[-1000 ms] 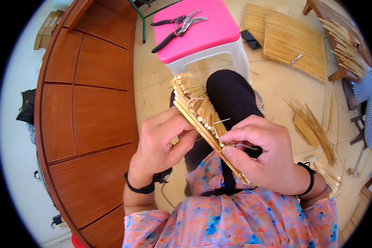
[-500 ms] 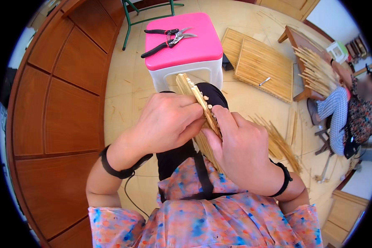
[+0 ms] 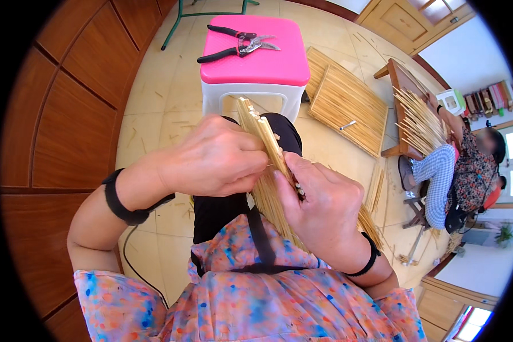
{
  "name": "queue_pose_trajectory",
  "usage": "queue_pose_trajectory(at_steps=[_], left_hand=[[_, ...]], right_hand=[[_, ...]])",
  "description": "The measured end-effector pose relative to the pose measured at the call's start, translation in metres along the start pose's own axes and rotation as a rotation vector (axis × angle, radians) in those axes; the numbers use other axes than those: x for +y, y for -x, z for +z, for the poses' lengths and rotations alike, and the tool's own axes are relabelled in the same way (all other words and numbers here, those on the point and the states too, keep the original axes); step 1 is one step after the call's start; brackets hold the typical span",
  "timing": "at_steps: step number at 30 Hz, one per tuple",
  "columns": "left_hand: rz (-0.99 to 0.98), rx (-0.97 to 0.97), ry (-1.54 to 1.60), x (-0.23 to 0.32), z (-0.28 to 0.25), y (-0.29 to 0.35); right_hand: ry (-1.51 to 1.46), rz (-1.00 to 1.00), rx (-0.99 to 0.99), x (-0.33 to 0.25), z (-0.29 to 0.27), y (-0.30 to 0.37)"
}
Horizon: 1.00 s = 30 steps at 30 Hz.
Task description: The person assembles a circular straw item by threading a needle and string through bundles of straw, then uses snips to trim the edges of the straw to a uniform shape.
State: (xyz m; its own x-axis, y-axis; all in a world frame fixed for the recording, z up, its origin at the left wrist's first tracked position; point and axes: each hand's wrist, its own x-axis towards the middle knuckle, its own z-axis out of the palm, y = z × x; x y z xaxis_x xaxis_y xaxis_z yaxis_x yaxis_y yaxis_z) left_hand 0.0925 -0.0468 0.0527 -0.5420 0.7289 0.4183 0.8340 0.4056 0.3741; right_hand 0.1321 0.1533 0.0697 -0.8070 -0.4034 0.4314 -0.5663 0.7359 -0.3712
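Head view: reed mat [image 3: 271, 203], long axis up-left, end toward stool [image 3: 256, 69].

Stool [image 3: 251, 73] dead ahead, cabinet [image 3: 77, 114] on the left

Pruners [image 3: 247, 48] are on the stool. Two mats [image 3: 350, 102] overlap on the floor [image 3: 157, 131] to its right — pen [image 3: 347, 125] on the upper one. Farther right's a bench [image 3: 403, 81] with sticks [image 3: 419, 122] on it, co-worker [image 3: 474, 165] sitting beside it. Closer in — cane piece [image 3: 272, 199] over the lap [image 3: 212, 223], left hand [image 3: 216, 157] on its left, right hand [image 3: 324, 196] on its right.
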Motion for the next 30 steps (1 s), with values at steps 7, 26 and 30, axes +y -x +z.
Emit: queue_pose_trajectory(at_steps=[7, 26, 30], left_hand=[[-0.019, -0.019, -0.133, 0.007, -0.005, -0.006], [0.092, -0.078, -0.242, -0.002, -0.01, -0.005], [0.033, -0.046, -0.23, -0.002, -0.001, -0.013]], right_hand=[[0.023, 0.011, -0.021, 0.004, -0.004, -0.002], [-0.038, -0.024, -0.043, 0.009, 0.0, -0.012], [-0.014, -0.006, -0.055, 0.012, 0.0, -0.012]])
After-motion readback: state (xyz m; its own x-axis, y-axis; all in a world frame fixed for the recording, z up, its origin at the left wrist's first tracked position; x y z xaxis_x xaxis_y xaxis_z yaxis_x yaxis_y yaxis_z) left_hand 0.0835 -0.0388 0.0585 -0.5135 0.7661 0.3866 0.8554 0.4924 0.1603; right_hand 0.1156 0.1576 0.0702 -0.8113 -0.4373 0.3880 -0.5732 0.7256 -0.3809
